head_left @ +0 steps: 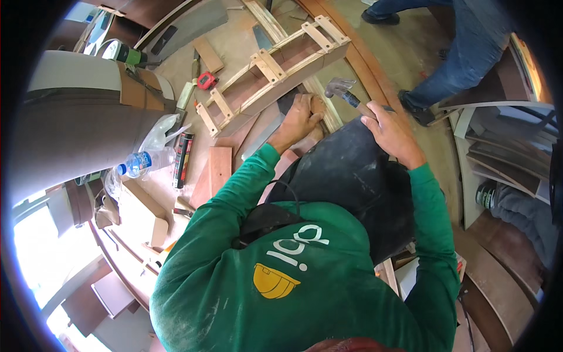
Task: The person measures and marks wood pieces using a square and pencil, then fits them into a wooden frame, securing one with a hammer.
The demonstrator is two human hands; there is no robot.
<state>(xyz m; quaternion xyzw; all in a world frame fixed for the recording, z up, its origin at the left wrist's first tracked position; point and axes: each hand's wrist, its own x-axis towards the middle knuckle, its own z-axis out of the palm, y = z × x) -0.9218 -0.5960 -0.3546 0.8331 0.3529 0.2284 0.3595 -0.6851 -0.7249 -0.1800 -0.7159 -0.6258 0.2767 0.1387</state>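
Observation:
My right hand [389,134] is wrapped around the handle of a claw hammer [341,88], whose metal head points up and left, above my dark-clothed leg. Left of it, my left hand [298,121] is closed, fingers pressed together beside a small brown wooden piece [317,108]. What those fingers pinch, if anything, is hidden. Just beyond my left hand stands a long, narrow wooden frame [275,76] with paired cross slats fixed over its top edge. A grey flat strip [263,136] lies by my left wrist.
To the left are a red tape measure [206,81], a dark cartridge tube [183,160], a plastic water bottle [143,162] and a wooden board [220,168]. Another person's jeans-covered leg [463,61] is at the upper right. Shelving [463,176] stands at the right.

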